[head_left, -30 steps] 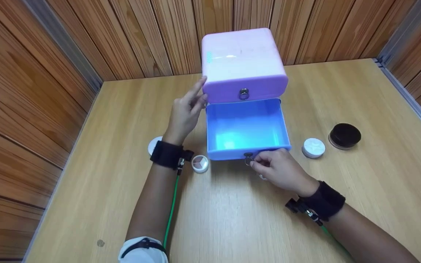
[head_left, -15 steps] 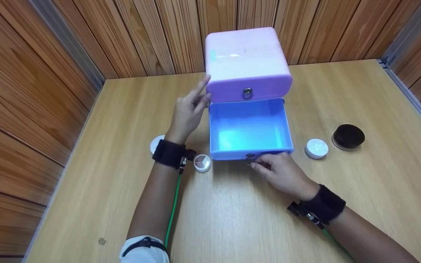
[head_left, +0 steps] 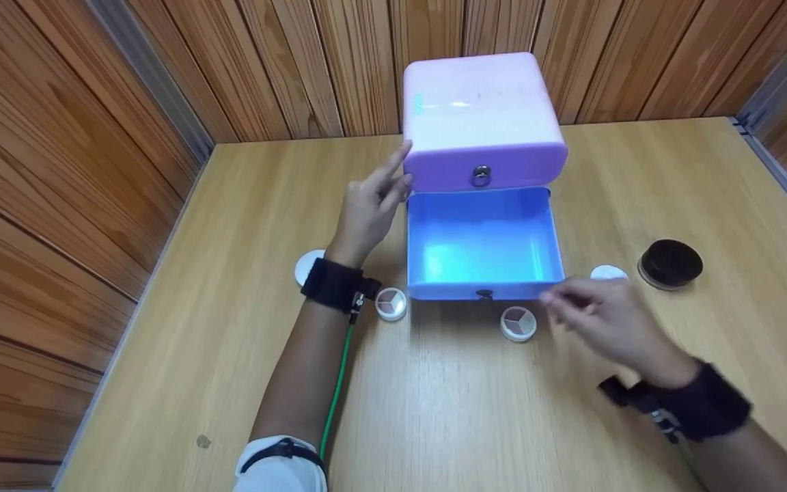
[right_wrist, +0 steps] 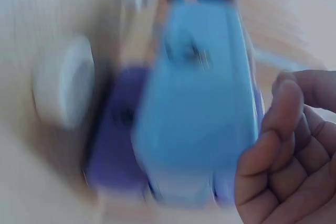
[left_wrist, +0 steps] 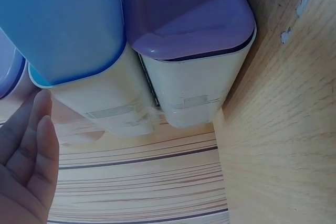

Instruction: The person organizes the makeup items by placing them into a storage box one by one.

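A pink-and-purple drawer box (head_left: 482, 102) stands near the back wall. Its blue lower drawer (head_left: 448, 292) is pulled out, with bare insides. My left hand (head_left: 369, 208) rests its fingertips on the box's left side, fingers fairly straight; the left wrist view shows the fingers (left_wrist: 46, 145) near the blue drawer's edge. Just right of the drawer's front corner is my right hand (head_left: 612, 328), fingers loosely curled around nothing. The drawer's dark pull (head_left: 484, 294) is free of it. A small round three-colour palette (head_left: 518, 324) lies in front of the drawer.
Another three-colour palette (head_left: 391, 304) sits left of the drawer. A white round item (head_left: 309, 266) is partly behind the left wrist. Beyond my right hand are a partly hidden white round container (head_left: 609, 272) and a black-lidded jar (head_left: 670, 264). Wood-panelled walls border the table.
My right hand has let go of the drawer's ring pull and moved right, uncovering the front palette. My left hand stays at the box, and the drawer remains out.
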Demonstrator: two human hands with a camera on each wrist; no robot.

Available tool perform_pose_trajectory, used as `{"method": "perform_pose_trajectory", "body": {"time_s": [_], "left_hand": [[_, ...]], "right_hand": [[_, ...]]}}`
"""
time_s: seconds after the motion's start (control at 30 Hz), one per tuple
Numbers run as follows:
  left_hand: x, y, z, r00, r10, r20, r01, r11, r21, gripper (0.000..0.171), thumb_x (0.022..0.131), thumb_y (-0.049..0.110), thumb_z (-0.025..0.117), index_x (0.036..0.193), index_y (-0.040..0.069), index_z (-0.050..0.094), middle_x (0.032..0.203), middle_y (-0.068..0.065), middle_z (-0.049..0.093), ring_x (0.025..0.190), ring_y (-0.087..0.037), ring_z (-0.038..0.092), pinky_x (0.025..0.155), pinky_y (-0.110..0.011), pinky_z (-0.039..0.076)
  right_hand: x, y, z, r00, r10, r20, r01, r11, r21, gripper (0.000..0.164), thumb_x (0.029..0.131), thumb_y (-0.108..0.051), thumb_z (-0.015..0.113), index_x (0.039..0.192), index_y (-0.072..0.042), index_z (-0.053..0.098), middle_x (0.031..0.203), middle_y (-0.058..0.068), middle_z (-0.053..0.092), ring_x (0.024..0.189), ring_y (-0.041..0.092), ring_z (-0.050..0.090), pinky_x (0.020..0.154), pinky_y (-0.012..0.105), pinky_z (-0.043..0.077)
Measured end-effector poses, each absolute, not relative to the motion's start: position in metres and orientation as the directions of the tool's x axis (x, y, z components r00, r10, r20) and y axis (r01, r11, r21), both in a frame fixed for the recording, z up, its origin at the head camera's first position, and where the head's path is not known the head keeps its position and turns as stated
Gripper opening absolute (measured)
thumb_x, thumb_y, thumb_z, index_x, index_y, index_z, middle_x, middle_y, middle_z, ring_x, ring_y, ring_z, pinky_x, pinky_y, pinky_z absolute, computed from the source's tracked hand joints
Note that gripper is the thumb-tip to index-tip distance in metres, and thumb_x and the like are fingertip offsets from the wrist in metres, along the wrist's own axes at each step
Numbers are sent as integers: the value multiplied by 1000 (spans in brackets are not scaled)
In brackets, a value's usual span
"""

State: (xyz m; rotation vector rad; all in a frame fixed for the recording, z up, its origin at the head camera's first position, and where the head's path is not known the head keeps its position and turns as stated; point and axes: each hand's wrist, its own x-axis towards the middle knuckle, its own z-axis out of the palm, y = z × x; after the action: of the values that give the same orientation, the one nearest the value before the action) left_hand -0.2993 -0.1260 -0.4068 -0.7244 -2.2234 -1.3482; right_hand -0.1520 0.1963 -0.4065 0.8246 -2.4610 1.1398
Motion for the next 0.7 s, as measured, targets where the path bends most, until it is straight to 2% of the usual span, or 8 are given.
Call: {"method": "perform_pose_trajectory", "body": {"time_s": [0.07,0.17,0.23,0.3,0.4,0.5,0.7], "left_hand": [[-299,-125,-407,-771,208,602,630,391,671,46,101,26,55,146,26,46,72,-5,67,71,-11,66,70,-23,54],[-299,-124,-407,-774,209,597,626,390,675,47,101,26,55,146,27,46,73,-6,67,72,-12,67,72,-22,54],[-300,-124,-407,-773,205,601,628,389,675,46,101,25,55,146,27,46,73,-5,67,73,-12,67,72,-22,54],[-300,-125,-407,-767,200,610,633,385,671,46,100,25,55,146,26,47,75,-6,68,75,-12,68,73,-22,55],[-300,-126,-408,-763,200,615,638,388,665,46,100,25,55,146,26,47,74,-5,68,77,-10,69,73,-21,55],[-301,-126,-408,-761,206,615,640,387,664,46,100,26,55,146,26,46,74,-4,68,80,-9,69,75,-21,54],[-300,-126,-407,-761,208,615,641,387,663,47,100,25,55,146,26,46,74,-4,69,83,-5,68,75,-21,54]], "right_hand": [[-161,217,-400,-785,-297,544,-600,582,-548,8,82,4,75,85,-4,75,71,-2,68,59,0,58,54,11,47],[-177,248,-397,-800,-219,558,-516,725,-456,8,84,-2,75,91,-4,75,77,2,70,65,4,59,60,10,44],[-186,267,-399,-839,-191,510,-430,806,-406,15,88,-8,73,101,-3,74,86,8,71,72,14,61,66,20,46],[-194,284,-402,-886,-165,433,-346,857,-382,22,91,-15,69,109,-2,71,96,15,69,83,29,62,74,36,49],[-203,305,-408,-950,-109,294,-220,899,-378,35,94,-23,65,119,1,65,115,26,61,104,47,54,84,61,40],[-210,321,-416,-982,-67,177,-130,918,-374,46,96,-30,62,127,3,59,126,32,52,115,55,43,90,69,33],[-215,338,-428,-999,-52,11,-53,947,-317,72,93,-50,61,135,8,48,131,39,41,115,61,36,89,74,30]]}}
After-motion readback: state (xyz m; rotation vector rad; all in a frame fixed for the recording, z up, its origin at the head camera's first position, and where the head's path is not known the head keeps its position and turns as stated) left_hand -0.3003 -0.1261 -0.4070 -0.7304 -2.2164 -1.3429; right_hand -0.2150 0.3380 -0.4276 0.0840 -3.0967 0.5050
